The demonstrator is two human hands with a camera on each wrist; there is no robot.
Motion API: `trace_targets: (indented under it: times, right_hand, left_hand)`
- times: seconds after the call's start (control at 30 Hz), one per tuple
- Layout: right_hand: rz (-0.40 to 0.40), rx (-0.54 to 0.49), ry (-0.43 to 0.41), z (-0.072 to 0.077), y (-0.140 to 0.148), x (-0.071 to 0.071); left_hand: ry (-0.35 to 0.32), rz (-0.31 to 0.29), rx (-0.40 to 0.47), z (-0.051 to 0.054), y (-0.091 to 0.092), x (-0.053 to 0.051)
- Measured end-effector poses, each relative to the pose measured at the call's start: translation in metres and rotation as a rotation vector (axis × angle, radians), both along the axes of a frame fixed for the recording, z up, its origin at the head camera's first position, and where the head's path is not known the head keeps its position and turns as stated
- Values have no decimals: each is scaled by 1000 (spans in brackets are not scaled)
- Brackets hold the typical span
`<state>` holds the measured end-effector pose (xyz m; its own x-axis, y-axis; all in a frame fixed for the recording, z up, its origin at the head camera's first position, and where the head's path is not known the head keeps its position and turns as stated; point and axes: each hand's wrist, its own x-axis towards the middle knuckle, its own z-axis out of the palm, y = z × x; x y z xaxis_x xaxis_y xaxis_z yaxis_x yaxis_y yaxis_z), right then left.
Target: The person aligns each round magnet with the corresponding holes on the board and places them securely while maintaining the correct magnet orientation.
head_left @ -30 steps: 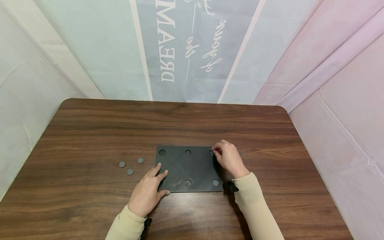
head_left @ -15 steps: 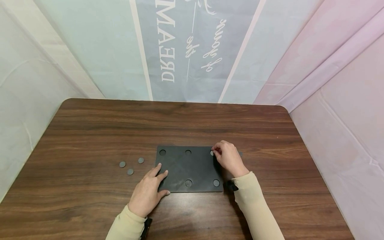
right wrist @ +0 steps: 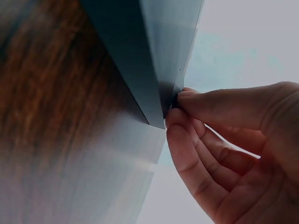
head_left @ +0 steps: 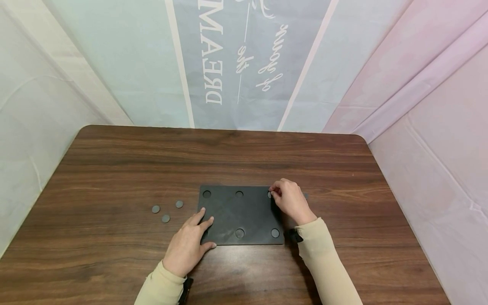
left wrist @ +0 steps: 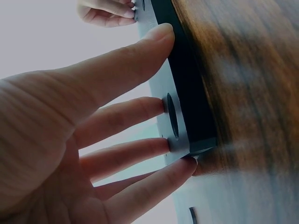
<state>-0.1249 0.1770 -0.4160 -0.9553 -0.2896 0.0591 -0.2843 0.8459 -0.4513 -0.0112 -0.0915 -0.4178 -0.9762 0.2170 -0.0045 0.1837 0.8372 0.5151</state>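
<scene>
We judge this partway: one grey disc sits in the black board, lower centre. Our right hand's fingers pinch another disc at its top-right corner; our left hand's spread apart. Three loose discs, lower left, seem outstanding.

Charcoal board is showing against a brown wood-grained tabletop.
Loose discs are showing grey, sleeves are showing pale cream, and the white-striped, white-lettered backdrop is blending mint, grey-blue and pink.
</scene>
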Motion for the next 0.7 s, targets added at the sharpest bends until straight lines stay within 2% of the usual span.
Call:
trace_targets:
  times: [0.7]
  right_hand:
    - [3, -29, -7, -2, 4, 1]
  left_hand:
    - [9, 0, -2, -2, 0, 0]
